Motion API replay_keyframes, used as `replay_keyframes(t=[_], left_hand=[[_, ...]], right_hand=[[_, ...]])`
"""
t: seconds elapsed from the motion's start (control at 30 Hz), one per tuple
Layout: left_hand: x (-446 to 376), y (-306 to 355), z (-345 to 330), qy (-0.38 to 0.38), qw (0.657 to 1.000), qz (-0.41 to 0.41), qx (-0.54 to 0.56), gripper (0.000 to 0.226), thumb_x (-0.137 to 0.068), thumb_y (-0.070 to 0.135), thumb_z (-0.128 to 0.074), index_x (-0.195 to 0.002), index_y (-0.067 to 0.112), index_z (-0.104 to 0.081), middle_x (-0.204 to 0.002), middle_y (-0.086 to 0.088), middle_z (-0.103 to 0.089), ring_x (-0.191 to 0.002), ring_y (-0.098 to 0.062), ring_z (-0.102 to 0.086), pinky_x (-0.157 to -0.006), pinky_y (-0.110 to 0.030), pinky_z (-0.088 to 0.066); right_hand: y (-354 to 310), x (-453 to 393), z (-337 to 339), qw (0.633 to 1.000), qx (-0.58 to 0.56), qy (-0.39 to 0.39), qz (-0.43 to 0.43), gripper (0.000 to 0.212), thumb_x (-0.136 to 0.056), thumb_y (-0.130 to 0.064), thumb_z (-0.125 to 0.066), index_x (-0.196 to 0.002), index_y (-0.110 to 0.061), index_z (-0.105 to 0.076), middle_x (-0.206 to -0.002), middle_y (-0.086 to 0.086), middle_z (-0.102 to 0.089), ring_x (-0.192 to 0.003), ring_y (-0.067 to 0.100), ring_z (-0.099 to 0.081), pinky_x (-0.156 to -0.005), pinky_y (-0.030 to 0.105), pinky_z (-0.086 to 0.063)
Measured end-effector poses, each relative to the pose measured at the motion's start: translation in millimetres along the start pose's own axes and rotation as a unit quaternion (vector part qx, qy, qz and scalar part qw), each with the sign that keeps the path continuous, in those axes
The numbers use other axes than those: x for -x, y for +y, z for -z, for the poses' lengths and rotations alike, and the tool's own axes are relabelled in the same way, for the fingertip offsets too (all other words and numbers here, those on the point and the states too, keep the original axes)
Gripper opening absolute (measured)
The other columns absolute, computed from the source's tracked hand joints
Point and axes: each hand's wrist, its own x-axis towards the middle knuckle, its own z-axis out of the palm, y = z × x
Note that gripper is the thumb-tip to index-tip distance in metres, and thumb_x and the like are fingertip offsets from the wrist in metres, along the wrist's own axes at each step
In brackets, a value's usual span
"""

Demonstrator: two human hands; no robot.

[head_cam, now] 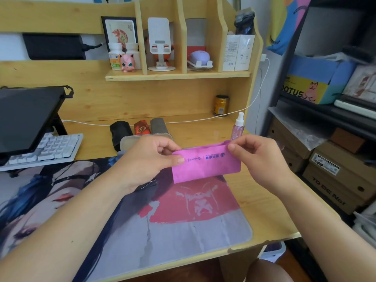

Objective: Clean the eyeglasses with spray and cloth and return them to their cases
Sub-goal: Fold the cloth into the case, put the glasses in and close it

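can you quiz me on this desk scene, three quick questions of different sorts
1. True or false: both hands pinch the pink cloth above the desk mat.
2. Which side of the cloth is the spray bottle on? A) the person's right B) the person's left C) under the monitor
3. Fill in: three cases, black, red and ____, lie in a row behind the hands.

Key: 1 true: left hand, right hand. 2 A. 3 grey.
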Motion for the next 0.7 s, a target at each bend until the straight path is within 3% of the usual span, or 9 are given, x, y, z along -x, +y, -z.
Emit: replay_keyframes(t=[0.17,0.23,0.37,0.43,0.5,0.57,0.63,0.7], left_hand=[[-1.1,-2.5,4.4,-0.007,1.0,0.015,-0.001,0.016,-0.081,0.009,-0.082,-0.073,0.02,-0.075,-0.077,-0.006,-0.069,-0.073,-0.014,-0.059,-0.079,-0.034,-0.047],[0.0,-2.7,4.7,-0.006,1.0,0.021,0.002,0.018,-0.082,0.009,-0.081,-0.07,0.018,-0.072,-0.077,-0.004,-0.067,-0.074,-0.014,-0.057,-0.078,-0.033,-0.044],[1.4,-1.3,5.6,-0.009,0.998,0.054,0.041,0.019,-0.085,0.005,-0.076,-0.071,0.013,-0.067,-0.072,-0.003,-0.065,-0.076,-0.017,-0.058,-0.083,-0.036,-0.045],[0.9,0.2,4.7,-0.02,0.995,0.075,0.067,0.013,-0.089,0.003,-0.072,-0.079,0.007,-0.065,-0.079,-0.013,-0.07,-0.083,-0.025,-0.066,-0.093,-0.043,-0.053],[0.2,1.5,3.6,-0.023,0.993,0.087,0.078,0.013,-0.092,0.002,-0.069,-0.08,0.007,-0.065,-0.083,-0.016,-0.072,-0.087,-0.027,-0.069,-0.094,-0.047,-0.054],[-0.6,2.1,3.5,-0.02,0.992,0.094,0.086,0.022,-0.091,0.002,-0.068,-0.072,0.012,-0.067,-0.08,-0.01,-0.068,-0.086,-0.027,-0.065,-0.083,-0.046,-0.052],[-1.2,3.2,2.0,-0.017,0.992,0.099,0.081,0.029,-0.09,0.003,-0.067,-0.064,0.016,-0.064,-0.073,-0.001,-0.058,-0.08,-0.023,-0.056,-0.072,-0.04,-0.042],[-1.7,6.5,-2.4,-0.015,0.994,0.096,0.049,0.037,-0.09,0.004,-0.062,-0.058,0.021,-0.058,-0.064,0.01,-0.048,-0.073,-0.015,-0.044,-0.066,-0.031,-0.032]], right_hand=[[2.5,1.4,1.5,1.0,0.001,0.015,-0.005,0.006,-0.088,-0.016,-0.075,-0.083,-0.012,-0.073,-0.081,0.0,-0.075,-0.078,0.014,-0.069,-0.066,0.021,-0.055],[3.5,1.6,-0.5,0.999,-0.017,0.027,0.008,0.008,-0.086,-0.013,-0.077,-0.087,-0.012,-0.069,-0.081,0.005,-0.073,-0.077,0.016,-0.068,-0.064,0.018,-0.053],[4.0,2.2,-1.3,1.0,0.004,-0.013,0.028,0.02,-0.091,-0.014,-0.072,-0.107,-0.025,-0.068,-0.073,0.007,-0.065,-0.068,0.003,-0.061,-0.066,0.01,-0.045],[4.9,0.6,0.0,0.998,0.047,-0.03,0.033,0.017,-0.093,-0.016,-0.069,-0.107,-0.025,-0.071,-0.072,0.0,-0.063,-0.066,-0.001,-0.057,-0.063,0.01,-0.043],[6.4,-2.5,1.2,0.997,0.056,-0.041,0.023,0.014,-0.095,-0.019,-0.066,-0.107,-0.024,-0.071,-0.075,0.0,-0.067,-0.07,0.001,-0.061,-0.064,0.013,-0.045],[9.7,-3.8,-0.4,0.996,-0.021,-0.083,-0.033,0.016,-0.096,-0.018,-0.065,-0.112,-0.02,-0.068,-0.078,0.003,-0.069,-0.077,0.008,-0.068,-0.069,0.019,-0.052],[16.6,-1.0,-6.4,0.971,-0.122,-0.169,-0.114,0.026,-0.094,-0.014,-0.067,-0.12,-0.017,-0.06,-0.082,0.004,-0.066,-0.083,0.016,-0.069,-0.073,0.024,-0.056],[26.6,3.0,-13.3,0.947,-0.152,-0.247,-0.141,0.041,-0.091,-0.012,-0.072,-0.127,-0.016,-0.056,-0.091,0.011,-0.064,-0.086,0.021,-0.067,-0.078,0.027,-0.057]])
